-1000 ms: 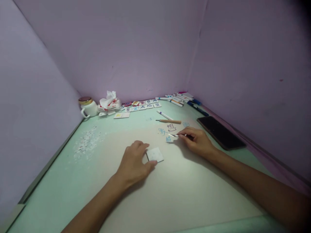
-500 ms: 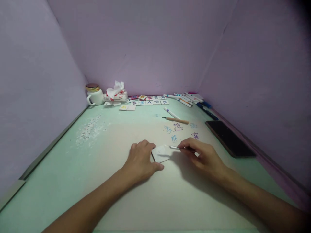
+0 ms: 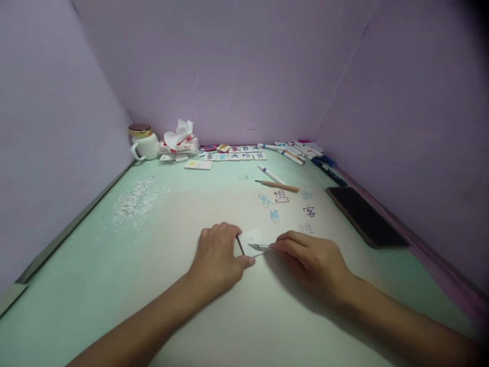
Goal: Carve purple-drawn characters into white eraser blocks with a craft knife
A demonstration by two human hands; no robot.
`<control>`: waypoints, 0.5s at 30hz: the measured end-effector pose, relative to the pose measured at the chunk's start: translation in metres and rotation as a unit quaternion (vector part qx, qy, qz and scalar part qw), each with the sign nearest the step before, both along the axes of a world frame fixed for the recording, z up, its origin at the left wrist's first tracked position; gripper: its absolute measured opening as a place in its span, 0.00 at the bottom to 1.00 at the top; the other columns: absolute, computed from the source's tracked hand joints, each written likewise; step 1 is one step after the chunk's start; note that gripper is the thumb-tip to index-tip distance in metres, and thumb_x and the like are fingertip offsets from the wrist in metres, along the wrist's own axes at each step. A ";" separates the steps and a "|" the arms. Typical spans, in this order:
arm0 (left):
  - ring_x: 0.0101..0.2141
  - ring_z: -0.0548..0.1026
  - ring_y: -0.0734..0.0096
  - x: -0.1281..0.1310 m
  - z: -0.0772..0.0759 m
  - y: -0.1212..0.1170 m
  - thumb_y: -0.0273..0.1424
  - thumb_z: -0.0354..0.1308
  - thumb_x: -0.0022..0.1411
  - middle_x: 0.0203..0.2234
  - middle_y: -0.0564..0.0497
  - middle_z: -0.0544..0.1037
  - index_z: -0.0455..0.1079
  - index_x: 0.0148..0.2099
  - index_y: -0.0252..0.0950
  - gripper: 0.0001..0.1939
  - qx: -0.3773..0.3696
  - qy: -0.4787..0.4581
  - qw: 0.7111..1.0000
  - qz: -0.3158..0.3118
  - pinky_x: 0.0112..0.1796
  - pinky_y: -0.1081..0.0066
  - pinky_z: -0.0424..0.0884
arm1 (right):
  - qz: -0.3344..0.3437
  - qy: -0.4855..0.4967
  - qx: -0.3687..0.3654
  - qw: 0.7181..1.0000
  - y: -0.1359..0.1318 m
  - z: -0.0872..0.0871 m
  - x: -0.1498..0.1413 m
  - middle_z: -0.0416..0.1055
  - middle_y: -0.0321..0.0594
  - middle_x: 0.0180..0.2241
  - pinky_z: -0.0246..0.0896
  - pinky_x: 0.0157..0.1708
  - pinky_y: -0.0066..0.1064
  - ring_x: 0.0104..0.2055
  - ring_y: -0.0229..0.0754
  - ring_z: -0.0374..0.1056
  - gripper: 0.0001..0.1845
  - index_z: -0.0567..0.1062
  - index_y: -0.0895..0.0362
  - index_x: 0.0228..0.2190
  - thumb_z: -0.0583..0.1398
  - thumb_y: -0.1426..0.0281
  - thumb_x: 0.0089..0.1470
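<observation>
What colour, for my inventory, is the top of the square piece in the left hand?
The square piece is white on top, clearest in the head view.

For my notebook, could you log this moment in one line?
left hand: holds white square tile; right hand: holds craft knife, blade over tile

Metal blade [image 3: 260, 246], smooth, matt wht. tile [image 3: 252, 237], wooden tool [image 3: 283, 187], plastic-look markers [image 3: 292, 156], glossy mug [image 3: 148, 148] w/ shiny metallic lid [image 3: 140, 130] & crumpled tissue paper [image 3: 179, 135] in plastic pkg. [image 3: 181, 148] share a smooth desk [image 3: 217, 178].
</observation>
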State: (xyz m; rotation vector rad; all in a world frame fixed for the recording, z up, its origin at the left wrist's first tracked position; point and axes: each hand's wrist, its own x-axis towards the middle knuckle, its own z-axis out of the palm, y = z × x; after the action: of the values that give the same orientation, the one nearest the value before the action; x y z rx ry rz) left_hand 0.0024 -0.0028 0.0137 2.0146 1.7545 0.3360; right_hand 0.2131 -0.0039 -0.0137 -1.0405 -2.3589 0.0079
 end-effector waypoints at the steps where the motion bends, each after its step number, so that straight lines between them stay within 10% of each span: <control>1: 0.41 0.67 0.58 0.000 0.000 0.000 0.38 0.62 0.48 0.37 0.50 0.73 0.68 0.41 0.38 0.17 0.000 -0.001 1.000 0.000 0.45 0.58 0.59 | 0.002 -0.007 0.005 1.000 0.001 0.000 -0.001 0.75 0.37 0.29 0.55 0.22 0.25 0.27 0.37 0.70 0.14 0.75 0.55 0.33 0.51 0.79 0.53; 15: 0.35 0.68 0.61 0.000 0.001 0.005 0.36 0.62 0.43 0.30 0.51 0.72 0.67 0.32 0.39 0.12 0.003 -0.008 1.000 0.006 0.39 0.62 0.63 | -0.090 -0.027 0.053 0.994 0.023 -0.012 0.008 0.73 0.36 0.26 0.46 0.19 0.27 0.23 0.37 0.67 0.13 0.78 0.53 0.30 0.54 0.77 0.51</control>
State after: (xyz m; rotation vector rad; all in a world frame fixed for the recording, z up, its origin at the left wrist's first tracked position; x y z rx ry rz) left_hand 0.0020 0.0018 0.0151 2.0018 1.7589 0.3602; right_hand 0.2211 0.0194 -0.0254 -1.2102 -2.2767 -0.2138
